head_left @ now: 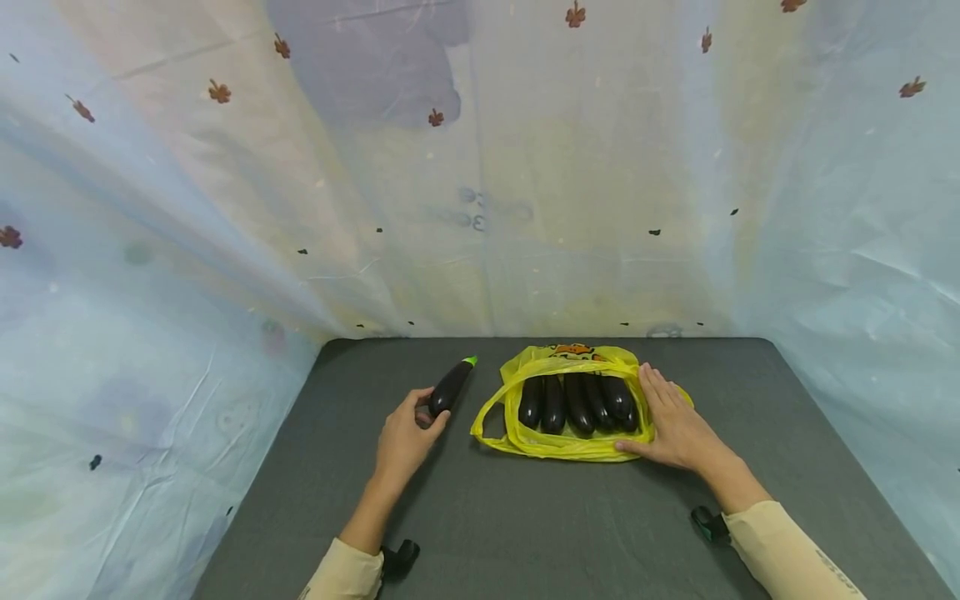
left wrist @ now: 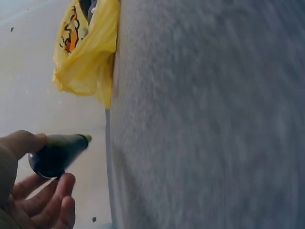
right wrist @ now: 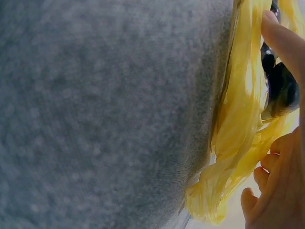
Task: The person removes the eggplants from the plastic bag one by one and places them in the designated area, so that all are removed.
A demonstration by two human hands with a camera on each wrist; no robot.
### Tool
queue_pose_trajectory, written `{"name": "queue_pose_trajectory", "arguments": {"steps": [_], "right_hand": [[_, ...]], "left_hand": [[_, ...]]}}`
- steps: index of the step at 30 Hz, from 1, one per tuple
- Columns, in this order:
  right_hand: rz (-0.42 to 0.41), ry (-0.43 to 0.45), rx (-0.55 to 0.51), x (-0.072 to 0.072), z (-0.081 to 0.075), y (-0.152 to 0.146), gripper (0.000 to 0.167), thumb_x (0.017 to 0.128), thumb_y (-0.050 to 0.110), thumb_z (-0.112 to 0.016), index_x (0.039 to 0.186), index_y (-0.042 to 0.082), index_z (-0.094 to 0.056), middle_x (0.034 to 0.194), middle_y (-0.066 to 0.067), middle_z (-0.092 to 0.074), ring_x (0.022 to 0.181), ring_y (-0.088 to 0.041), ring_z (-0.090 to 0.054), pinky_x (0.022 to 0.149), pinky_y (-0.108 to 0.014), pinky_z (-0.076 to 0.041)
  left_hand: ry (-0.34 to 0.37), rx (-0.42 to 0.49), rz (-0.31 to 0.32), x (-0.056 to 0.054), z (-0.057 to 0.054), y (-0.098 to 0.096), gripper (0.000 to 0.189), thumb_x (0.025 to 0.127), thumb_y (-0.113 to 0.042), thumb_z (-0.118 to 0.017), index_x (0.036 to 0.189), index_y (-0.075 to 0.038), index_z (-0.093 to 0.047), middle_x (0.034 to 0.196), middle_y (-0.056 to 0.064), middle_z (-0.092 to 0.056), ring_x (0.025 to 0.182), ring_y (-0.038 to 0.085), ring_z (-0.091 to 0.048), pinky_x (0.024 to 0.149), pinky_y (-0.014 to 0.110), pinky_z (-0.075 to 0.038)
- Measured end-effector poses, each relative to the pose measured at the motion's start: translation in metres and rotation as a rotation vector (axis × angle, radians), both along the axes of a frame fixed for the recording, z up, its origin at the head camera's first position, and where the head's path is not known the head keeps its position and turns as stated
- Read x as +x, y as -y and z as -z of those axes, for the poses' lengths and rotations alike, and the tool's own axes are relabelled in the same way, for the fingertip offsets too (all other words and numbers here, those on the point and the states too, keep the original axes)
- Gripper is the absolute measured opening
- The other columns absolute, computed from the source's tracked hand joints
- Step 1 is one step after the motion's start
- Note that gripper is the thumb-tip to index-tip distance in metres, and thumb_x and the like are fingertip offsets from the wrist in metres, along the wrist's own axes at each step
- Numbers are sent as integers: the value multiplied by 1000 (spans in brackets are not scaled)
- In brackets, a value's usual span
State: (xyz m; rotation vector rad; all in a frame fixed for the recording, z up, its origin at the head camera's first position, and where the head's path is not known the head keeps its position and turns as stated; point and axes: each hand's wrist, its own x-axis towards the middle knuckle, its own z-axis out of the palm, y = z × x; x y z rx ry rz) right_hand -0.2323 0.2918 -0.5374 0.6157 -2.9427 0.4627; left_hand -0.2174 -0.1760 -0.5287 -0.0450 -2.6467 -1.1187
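My left hand [head_left: 406, 440] pinches a dark purple eggplant [head_left: 452, 388] by its rounded end, with the green stem pointing away from me. The left wrist view shows the thumb on one side of this eggplant [left wrist: 57, 155] and the fingers on the other. To the right lies a yellow plastic bag [head_left: 570, 448], its mouth spread open. Several eggplants [head_left: 577, 404] lie side by side inside it. My right hand [head_left: 678, 429] rests against the bag's right side, fingers extended and thumb at the near edge of the mouth. In the right wrist view the bag [right wrist: 238, 114] lies beside the thumb.
A dark grey table [head_left: 525, 525] carries everything. Behind it and at both sides hang pale plastic sheets [head_left: 600, 167] with small leaf prints. The bag's handle loop [head_left: 491, 417] sticks out toward the left hand.
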Motion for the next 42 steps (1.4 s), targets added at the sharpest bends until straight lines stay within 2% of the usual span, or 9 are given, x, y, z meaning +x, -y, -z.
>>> {"name": "queue_pose_trajectory", "arguments": {"steps": [4,7,12,17,23,27,30,36,42], "right_hand": [[4,15,8,-1,1,0,138,84,74,-79,170,-5,-6,175,-31,-10,161,-50,-15,127,-68,-19],[3,12,13,-1,0,0,138,83,74,-80,170,-6,-7,175,-32,-11,161,-51,-16,126,-69,-20],[-2,5,19,-2,-3,0,137,84,73,-80,169,-8,-9,174,-33,-12,160,-52,-17,125,-69,-21],[-2,18,26,-2,-6,0,137,85,73,-79,169,-7,-7,175,-33,-11,160,-51,-16,126,-69,-21],[-8,21,23,-2,-6,0,136,85,73,-79,169,-7,-8,175,-32,-11,161,-51,-16,125,-69,-21],[-9,18,27,-2,-7,0,136,85,73,-79,169,-8,-9,175,-32,-11,161,-51,-16,126,-68,-22],[-11,15,30,-2,-7,1,136,85,73,-79,169,-8,-10,175,-32,-12,160,-51,-17,125,-68,-22],[-17,-1,19,-2,-5,0,135,84,72,-80,168,-8,-12,174,-33,-13,160,-52,-18,125,-69,-22],[-18,11,3,-3,-3,-1,136,84,72,-81,169,-7,-10,175,-32,-11,160,-52,-16,126,-69,-21]], "left_hand": [[11,-49,-34,-3,2,-4,55,97,-36,-83,144,-14,-66,110,7,-77,64,11,-60,50,31,-48],[13,-84,-41,-6,2,-8,55,97,-38,-83,143,-13,-66,120,7,-77,67,11,-63,51,31,-48],[19,-135,-57,-11,2,-17,53,96,-38,-84,140,-13,-67,122,6,-77,80,15,-71,55,33,-52],[37,-180,-62,-12,1,-24,52,96,-41,-84,137,-13,-68,119,5,-77,85,18,-74,59,37,-55],[45,-239,-84,-11,1,-29,49,94,-41,-86,131,-13,-70,114,4,-77,80,18,-72,59,38,-54],[50,-275,-95,-9,1,-28,48,92,-42,-88,126,-13,-71,109,4,-76,82,21,-71,63,41,-56],[64,-291,-89,-8,2,-28,47,91,-41,-89,123,-12,-72,105,3,-76,83,21,-71,66,42,-57],[118,-314,-74,-9,4,-26,47,91,-43,-88,121,-12,-71,94,1,-74,72,17,-66,62,41,-54],[144,-339,-61,-10,8,-25,48,90,-46,-87,119,-11,-70,94,3,-76,72,18,-68,62,42,-55]]}}
